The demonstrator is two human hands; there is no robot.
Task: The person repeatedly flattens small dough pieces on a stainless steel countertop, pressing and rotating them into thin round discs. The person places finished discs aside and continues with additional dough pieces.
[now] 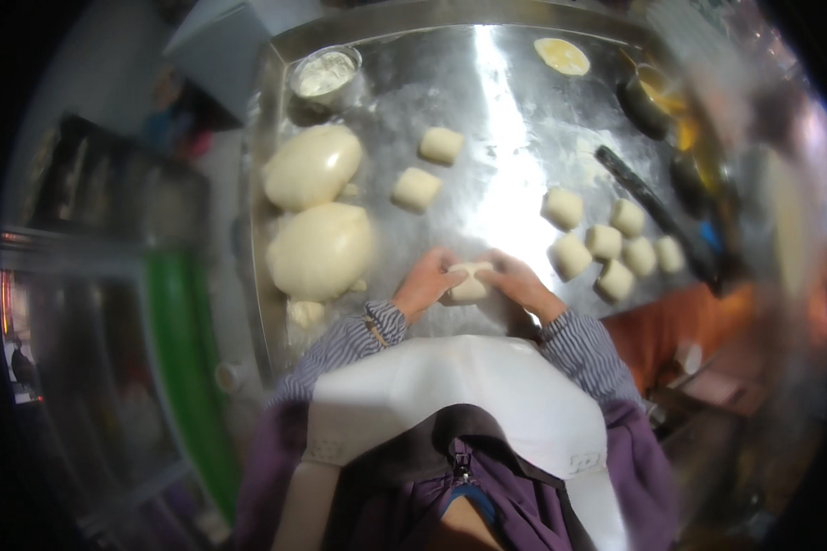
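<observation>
Between both hands is a small piece of white dough (468, 288) on the metal worktop (420, 89). My left hand (424, 279) pinches its left side, thumb on top. From the right, my right hand (520, 279) grips it the same way. Beyond the hands lie two cut dough pieces, a nearer one (416, 189) and a farther one (442, 145). Several more dough pieces (604, 242) are grouped to the right. At the left rest two large smooth dough masses, one farther (313, 167) and one nearer (320, 251), with a small scrap (307, 313) below.
A bowl of flour (325, 74) stands in the far left corner. A dark rod-like tool (637, 186) lies slanted on the right, near dark bowls (644, 103). A flat yellowish disc (562, 56) sits at the back. A raised metal rim (265, 206) borders the left side.
</observation>
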